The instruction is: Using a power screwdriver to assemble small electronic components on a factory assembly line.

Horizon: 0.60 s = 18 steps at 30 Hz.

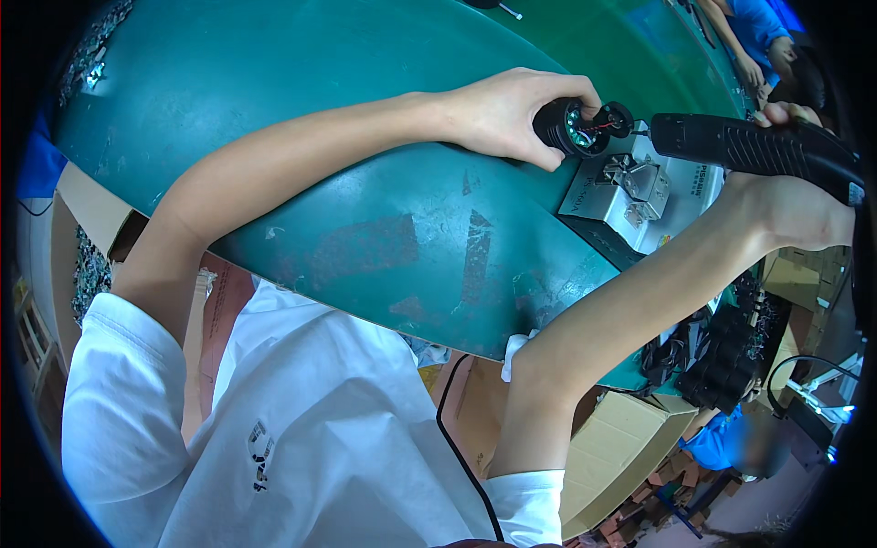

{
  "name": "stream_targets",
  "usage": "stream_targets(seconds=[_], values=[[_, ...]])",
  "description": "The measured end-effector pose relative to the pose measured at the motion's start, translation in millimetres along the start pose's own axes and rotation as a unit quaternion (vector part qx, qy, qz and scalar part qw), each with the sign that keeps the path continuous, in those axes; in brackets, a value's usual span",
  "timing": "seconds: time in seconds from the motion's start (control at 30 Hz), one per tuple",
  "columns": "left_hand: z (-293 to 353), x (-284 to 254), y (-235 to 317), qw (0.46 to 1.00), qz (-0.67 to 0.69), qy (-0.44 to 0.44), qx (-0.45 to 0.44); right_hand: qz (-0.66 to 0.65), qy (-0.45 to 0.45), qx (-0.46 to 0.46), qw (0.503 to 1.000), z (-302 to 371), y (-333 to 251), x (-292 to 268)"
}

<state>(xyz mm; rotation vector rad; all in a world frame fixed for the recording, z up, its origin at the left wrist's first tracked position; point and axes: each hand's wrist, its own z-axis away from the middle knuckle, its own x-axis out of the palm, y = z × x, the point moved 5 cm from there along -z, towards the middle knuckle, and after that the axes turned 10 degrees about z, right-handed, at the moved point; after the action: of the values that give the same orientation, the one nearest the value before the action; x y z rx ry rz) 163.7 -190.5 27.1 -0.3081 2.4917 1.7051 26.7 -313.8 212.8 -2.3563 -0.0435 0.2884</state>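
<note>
My left hand is closed around a black ribbed cylindrical housing above the green table. Its open end faces right and shows a circuit board. A small black round part sits by that end, with thin red wires between them. My right hand grips a black electric screwdriver, held almost level and pointing left. The driver's bit ends close beside the round part; whether they touch, I cannot tell. Below the bit stands a grey box-shaped machine with a metal mechanism on its front.
Black parts and cables are heaped at the table's right end, near an open cardboard box. Small metallic pieces lie at the far left edge. One co-worker is at the upper right, another at the lower right.
</note>
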Motion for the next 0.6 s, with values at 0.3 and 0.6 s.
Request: stream_targets(seconds=[0.3, 0.6], values=[[0.1, -0.3, -2.5, 1.000, -0.006, 0.009, 0.018, -0.017, 0.005, 0.002, 1.000, -5.8, 11.7, -3.4], [-1.2, 0.3, -0.7, 1.000, -0.010, 0.013, 0.027, 0.015, -0.013, -0.032, 0.999, 4.5, 8.2, 19.2]])
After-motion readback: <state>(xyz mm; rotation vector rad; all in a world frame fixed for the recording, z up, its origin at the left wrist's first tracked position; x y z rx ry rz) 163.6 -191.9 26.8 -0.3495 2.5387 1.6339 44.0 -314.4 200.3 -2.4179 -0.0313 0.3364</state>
